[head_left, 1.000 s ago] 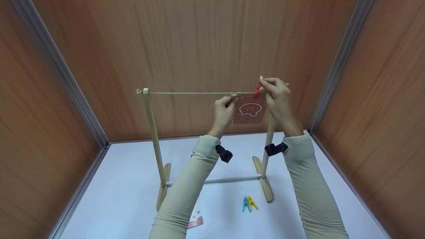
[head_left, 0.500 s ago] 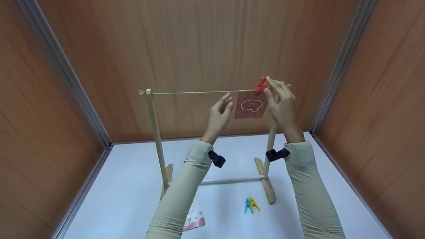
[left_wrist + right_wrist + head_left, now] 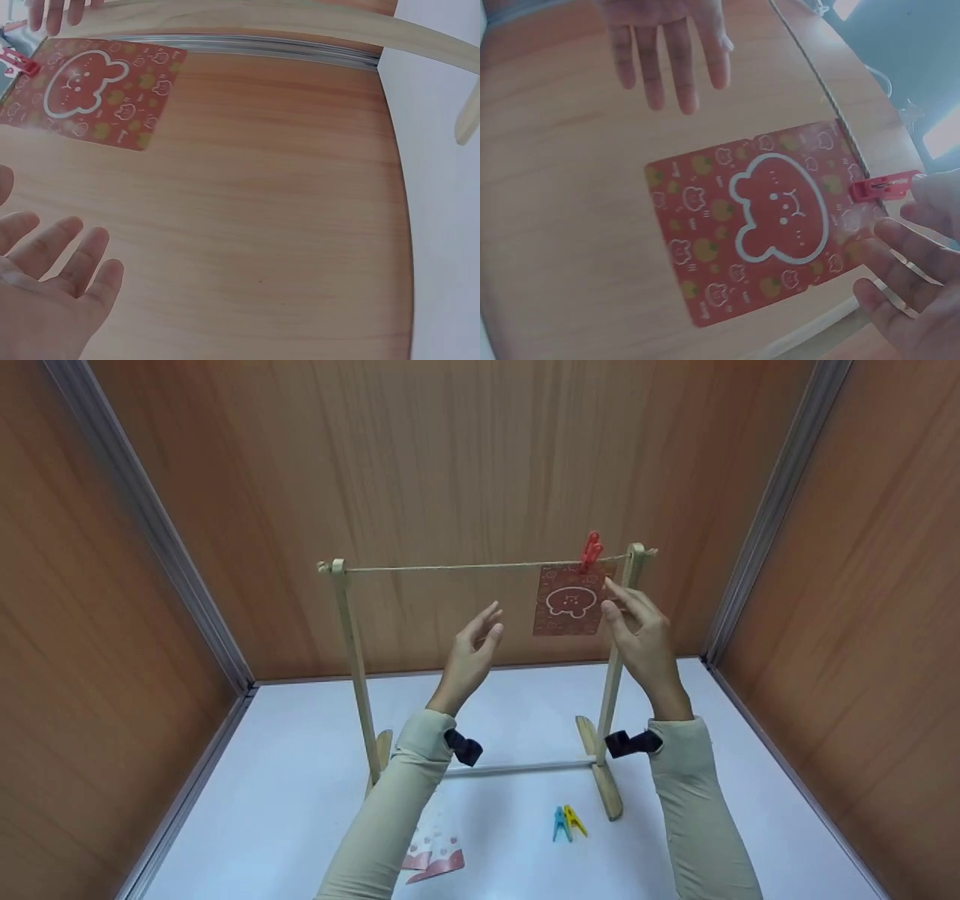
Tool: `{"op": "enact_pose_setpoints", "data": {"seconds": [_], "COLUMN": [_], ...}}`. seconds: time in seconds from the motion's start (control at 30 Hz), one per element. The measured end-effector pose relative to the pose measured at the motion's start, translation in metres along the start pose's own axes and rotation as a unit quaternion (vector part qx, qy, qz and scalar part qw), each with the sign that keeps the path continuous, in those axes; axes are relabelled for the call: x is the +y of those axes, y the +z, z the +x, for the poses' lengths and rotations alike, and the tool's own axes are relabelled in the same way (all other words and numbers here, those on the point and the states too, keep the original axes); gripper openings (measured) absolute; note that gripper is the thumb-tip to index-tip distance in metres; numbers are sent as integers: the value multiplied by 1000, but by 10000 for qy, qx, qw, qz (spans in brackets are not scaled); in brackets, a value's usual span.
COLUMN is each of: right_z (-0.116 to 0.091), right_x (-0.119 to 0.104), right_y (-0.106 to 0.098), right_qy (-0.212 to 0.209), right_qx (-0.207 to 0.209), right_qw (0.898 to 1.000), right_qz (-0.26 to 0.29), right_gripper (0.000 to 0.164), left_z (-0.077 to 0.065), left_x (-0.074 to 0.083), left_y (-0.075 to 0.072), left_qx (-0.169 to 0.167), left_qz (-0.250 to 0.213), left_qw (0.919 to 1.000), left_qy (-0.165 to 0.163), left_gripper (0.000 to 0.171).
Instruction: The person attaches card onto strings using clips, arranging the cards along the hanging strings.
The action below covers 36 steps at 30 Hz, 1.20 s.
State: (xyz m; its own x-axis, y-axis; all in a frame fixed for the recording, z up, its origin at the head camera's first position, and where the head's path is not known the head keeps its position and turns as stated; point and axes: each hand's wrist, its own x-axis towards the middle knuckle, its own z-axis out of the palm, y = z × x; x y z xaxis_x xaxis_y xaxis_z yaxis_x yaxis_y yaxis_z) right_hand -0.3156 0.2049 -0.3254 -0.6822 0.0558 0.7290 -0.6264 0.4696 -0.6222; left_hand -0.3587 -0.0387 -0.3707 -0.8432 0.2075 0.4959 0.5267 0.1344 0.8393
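A red card (image 3: 571, 601) with a white-outlined bear face hangs from the string (image 3: 450, 566), held at its top edge by a red clothespin (image 3: 591, 551). In the right wrist view the clothespin (image 3: 885, 185) grips both card and string. My right hand (image 3: 643, 639) is just right of the card, below the clothespin, fingers relaxed and holding nothing. To the card's left, apart from it, my left hand (image 3: 466, 664) hovers with loosely extended fingers. The left wrist view has the left hand (image 3: 60, 285) away from the card (image 3: 94, 94), nothing in it.
A wooden stand with a left post (image 3: 352, 660) and a right post (image 3: 613, 682) carries the string. A white crossbar (image 3: 517, 769) joins its feet. On the white table lie a blue clothespin (image 3: 561, 825), a yellow clothespin (image 3: 574, 820) and pink-and-white cards (image 3: 439, 866), partly behind the left sleeve.
My left hand has let go of the card and moved left and down. The right hand has released the red clothespin and lowered. Clothespin and card stay on the string.
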Motion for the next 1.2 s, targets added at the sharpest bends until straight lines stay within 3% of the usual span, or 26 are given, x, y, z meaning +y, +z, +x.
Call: {"op": "enact_pose_setpoints", "data": {"seconds": [0.27,0.5,0.77,1.03,1.1,1.2], "right_z": [-32,-62,-92,-139,-148,-161], "right_x": [24,43,35,83,91,97], "right_y": [3,10,12,20,20,21], "right_qy": [626,1300,1988,2505,2640,2858], "right_qx": [-269,-672,-1032,-1229,-1232,-1208], "right_qw": [9976,9892,9746,9602,9566,9506], "right_qz": [-87,-111,-32,149,71,24], "right_gripper": [36,38,33,35,36,37], "left_z": [-26,-49,-77,-114,-122,-134], "left_x": [-29,-61,-95,-126,-132,-124], "left_y": [-9,-16,-24,-44,-47,-49], "left_qx": [18,66,40,201,224,228], "left_qz": [175,240,140,231,213,247], "left_qw": [9989,9968,9945,9871,9871,9873], "left_qy": [-429,-755,-1033,-1574,-1569,-1550], "left_gripper": [44,43,42,42,41,37]}}
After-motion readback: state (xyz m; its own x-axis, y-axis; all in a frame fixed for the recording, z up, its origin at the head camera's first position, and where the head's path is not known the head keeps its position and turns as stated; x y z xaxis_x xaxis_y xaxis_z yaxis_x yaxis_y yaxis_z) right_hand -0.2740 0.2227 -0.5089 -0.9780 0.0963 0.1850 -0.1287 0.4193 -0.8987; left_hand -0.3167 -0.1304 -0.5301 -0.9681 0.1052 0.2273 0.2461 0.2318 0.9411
